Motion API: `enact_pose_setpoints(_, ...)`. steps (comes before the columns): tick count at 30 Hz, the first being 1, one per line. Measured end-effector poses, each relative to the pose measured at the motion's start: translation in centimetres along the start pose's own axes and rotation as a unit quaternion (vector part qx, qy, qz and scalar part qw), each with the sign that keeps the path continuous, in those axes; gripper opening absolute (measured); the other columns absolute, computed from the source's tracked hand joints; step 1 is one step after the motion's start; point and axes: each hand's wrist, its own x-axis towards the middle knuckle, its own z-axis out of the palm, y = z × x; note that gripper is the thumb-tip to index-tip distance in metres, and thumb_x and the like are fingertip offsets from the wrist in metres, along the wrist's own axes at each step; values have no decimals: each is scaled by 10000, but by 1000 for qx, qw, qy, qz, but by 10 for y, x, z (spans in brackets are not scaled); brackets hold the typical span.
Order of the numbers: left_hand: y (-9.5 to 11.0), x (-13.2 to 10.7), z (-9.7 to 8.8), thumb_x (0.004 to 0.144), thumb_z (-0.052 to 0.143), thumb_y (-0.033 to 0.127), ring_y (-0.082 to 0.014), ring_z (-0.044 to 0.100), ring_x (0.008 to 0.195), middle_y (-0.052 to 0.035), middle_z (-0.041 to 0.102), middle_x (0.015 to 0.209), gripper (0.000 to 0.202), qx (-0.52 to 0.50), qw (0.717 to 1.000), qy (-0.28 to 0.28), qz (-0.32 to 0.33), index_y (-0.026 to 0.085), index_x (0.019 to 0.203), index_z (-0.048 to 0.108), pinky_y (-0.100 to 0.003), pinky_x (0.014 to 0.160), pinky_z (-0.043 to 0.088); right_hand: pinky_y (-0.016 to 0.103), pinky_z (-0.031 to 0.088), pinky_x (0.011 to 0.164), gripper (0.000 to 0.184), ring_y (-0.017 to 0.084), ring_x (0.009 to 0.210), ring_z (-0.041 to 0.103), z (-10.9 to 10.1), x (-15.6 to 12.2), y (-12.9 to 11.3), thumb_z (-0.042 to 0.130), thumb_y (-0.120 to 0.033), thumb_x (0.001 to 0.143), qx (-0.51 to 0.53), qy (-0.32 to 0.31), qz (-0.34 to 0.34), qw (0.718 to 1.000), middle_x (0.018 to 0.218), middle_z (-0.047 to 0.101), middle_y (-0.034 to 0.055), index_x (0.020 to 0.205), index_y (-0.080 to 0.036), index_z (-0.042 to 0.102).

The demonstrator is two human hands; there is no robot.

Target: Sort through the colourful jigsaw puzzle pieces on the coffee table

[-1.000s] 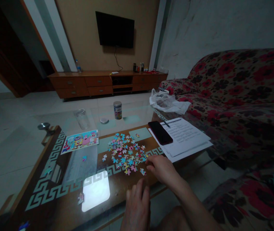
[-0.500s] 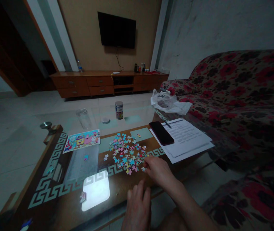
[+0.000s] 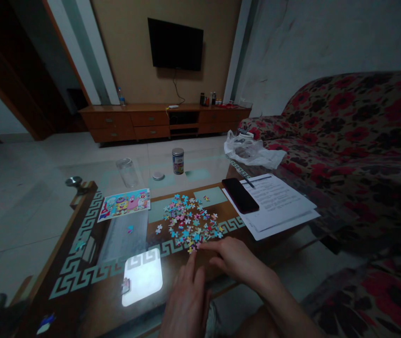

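A loose pile of small colourful jigsaw pieces (image 3: 186, 218) lies on the glass-topped table. My left hand (image 3: 188, 288) rests at its near edge, index finger stretched out to a yellowish jigsaw piece (image 3: 192, 250). From the right, my right hand (image 3: 235, 257) reaches to the same edge with its index finger extended and thumb apart. Both index fingertips touch or nearly touch pieces there, close together; neither hand grips anything visible. Left of the pile lies a cartoon picture sheet (image 3: 126, 204). A few single pieces, such as a blue and pink jigsaw piece (image 3: 130, 229), lie apart.
A phone (image 3: 240, 195) and pen (image 3: 248, 181) lie on printed papers (image 3: 277, 202) at right. Behind the pile stand a printed tin (image 3: 178, 162), a round lid (image 3: 158, 176) and a clear jar (image 3: 128, 172). A plastic bag (image 3: 253, 152) lies near the flowered sofa (image 3: 327, 136).
My right hand has moved left along the pile's near edge, its index finger now extended. My left hand has moved forward and left to the pieces. The view has shifted slightly.
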Motion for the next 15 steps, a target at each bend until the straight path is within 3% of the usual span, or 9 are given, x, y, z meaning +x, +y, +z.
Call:
enact_pose_setpoints(4,7,7,-12,803,452,89,-304,512,1206,-166,278,1525,406,32,998,-31,-48,147,1189,562,-504,994,445,342,507,854,465,246,982,678,2,1,5,648,-137,776,15,10,-24,1000,1066,736,14,1178,-372,650)
enact_pose_setpoints(9,-1,11,13,742,465,24,-296,585,1086,-179,352,1485,453,107,993,31,-35,151,1161,583,-471,886,507,361,516,806,439,262,956,687,6,7,13,592,-146,810,-15,74,18,997,1049,740,53,1203,-337,639)
enact_pose_setpoints(15,-10,9,35,675,460,-11,-325,607,1037,-181,457,1415,488,153,982,106,-24,149,1115,599,-480,787,543,373,517,783,442,272,936,691,7,8,8,568,-162,823,-46,48,25,997,1031,742,72,1226,-334,621)
